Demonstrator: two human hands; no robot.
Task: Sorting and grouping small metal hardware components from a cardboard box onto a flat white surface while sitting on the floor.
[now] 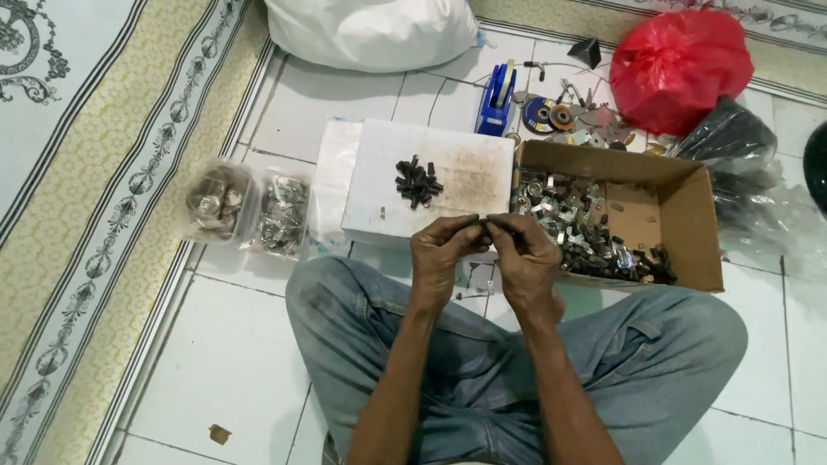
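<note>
Left hand [441, 250] and right hand [525, 254] pinching one small dark part [484, 226], above white board [431, 185], beside cardboard box [698, 224]

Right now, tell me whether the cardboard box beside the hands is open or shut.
Open. The cardboard box has its flaps spread out, and a heap of small metal and dark parts shows inside it.

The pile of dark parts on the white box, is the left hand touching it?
Apart. The head view shows bare white box between the pile of dark parts and the left hand.
</note>
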